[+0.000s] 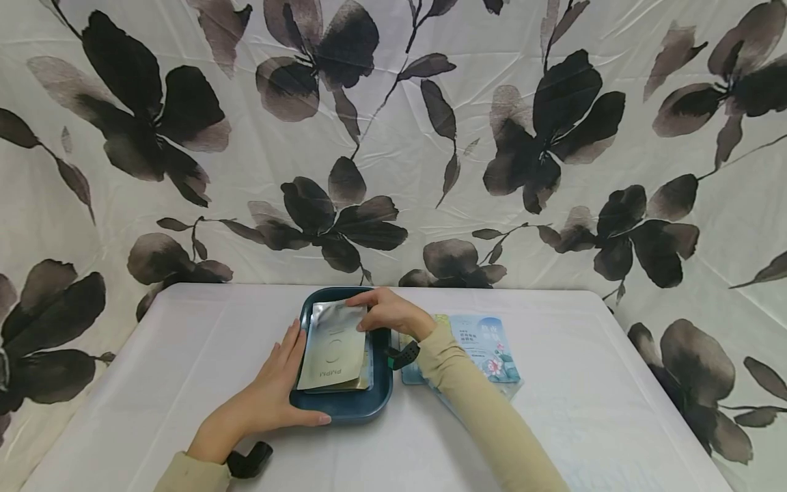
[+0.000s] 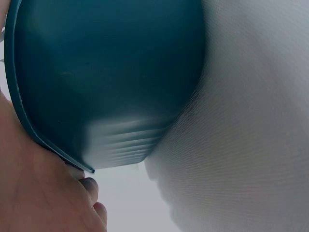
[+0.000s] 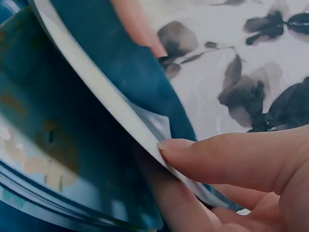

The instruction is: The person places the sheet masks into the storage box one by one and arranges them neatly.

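Observation:
A dark blue tray (image 1: 363, 408) stands near the table's far edge with a small stack of flat packets in it. The top one, a pale yellow-green and silver sheet mask packet (image 1: 332, 345), has lettering upside down to me. My right hand (image 1: 393, 313) pinches its upper right edge between thumb and fingers; in the right wrist view the packet's edge (image 3: 104, 96) is lifted off the packet (image 3: 43, 150) beneath. My left hand (image 1: 270, 389) lies along the tray's left side, fingers straight at the rim and thumb at the near corner. In the left wrist view it touches the tray's wall (image 2: 111, 72).
Right of the tray, partly under my right forearm, lie light blue packets (image 1: 486, 348) with a pink flower print. The table (image 1: 147, 383) has a white cover. Behind it hangs a floral cloth (image 1: 430, 171). Each wrist wears a black camera (image 1: 249, 460).

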The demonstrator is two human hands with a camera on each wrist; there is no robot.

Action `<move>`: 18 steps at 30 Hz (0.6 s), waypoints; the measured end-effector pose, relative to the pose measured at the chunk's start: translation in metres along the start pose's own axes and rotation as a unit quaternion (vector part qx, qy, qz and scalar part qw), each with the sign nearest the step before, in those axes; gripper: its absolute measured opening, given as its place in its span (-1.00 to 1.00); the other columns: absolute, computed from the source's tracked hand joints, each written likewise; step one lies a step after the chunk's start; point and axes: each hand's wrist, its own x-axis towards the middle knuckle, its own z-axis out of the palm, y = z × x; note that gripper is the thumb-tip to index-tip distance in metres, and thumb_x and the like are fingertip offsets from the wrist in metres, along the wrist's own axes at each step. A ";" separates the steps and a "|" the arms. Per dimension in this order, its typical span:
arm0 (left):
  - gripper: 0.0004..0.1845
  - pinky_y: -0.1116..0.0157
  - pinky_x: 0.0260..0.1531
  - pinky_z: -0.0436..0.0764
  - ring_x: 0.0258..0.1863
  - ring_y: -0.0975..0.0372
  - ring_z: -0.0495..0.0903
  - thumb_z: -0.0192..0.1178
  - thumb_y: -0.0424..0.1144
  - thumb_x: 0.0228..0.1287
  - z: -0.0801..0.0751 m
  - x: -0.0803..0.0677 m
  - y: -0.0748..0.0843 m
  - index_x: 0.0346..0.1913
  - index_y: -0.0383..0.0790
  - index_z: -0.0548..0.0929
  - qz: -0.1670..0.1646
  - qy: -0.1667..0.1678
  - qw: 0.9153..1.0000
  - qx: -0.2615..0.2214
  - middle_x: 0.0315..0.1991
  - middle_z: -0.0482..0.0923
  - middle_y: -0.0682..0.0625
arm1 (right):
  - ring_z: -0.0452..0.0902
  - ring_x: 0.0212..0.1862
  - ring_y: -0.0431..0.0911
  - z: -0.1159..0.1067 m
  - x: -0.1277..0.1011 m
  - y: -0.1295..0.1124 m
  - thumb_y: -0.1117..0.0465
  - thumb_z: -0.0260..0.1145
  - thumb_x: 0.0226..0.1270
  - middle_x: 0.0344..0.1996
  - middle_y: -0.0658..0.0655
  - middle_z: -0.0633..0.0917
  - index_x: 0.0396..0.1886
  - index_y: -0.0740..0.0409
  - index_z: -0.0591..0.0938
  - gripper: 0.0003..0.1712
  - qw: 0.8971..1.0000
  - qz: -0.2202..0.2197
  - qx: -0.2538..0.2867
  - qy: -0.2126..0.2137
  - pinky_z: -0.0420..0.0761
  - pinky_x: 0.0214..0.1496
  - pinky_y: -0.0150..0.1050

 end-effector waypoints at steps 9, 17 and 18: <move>0.58 -0.27 0.41 -0.23 0.54 -0.13 -0.43 0.48 0.42 -0.24 0.001 0.001 0.000 0.57 -0.31 -0.34 -0.010 -0.004 1.000 0.001 0.57 -0.57 -0.18 | 0.46 0.07 0.05 0.008 -0.003 -0.004 0.61 0.32 0.01 0.25 0.33 0.46 0.44 0.35 0.31 -0.10 1.000 0.003 0.002 -0.016 0.56 0.03 -0.23; 0.58 -0.26 0.41 -0.22 0.54 -0.13 -0.42 0.47 0.43 -0.26 0.001 0.001 -0.001 0.57 -0.32 -0.32 -0.007 0.000 1.000 0.002 0.58 -0.55 -0.21 | 0.40 0.13 0.02 0.015 -0.005 -0.008 0.53 0.36 0.04 0.40 0.27 0.33 0.46 0.30 0.31 -0.10 1.000 0.011 -0.003 0.010 0.42 0.29 -0.09; 0.58 -0.25 0.41 -0.23 0.54 -0.14 -0.41 0.48 0.43 -0.25 0.001 0.001 -0.001 0.57 -0.32 -0.32 -0.006 0.001 1.000 0.001 0.57 -0.55 -0.22 | 0.37 0.19 0.03 0.016 -0.006 -0.008 0.52 0.37 0.03 0.42 0.24 0.29 0.45 0.30 0.32 -0.10 1.000 0.012 -0.008 0.013 0.37 0.34 -0.05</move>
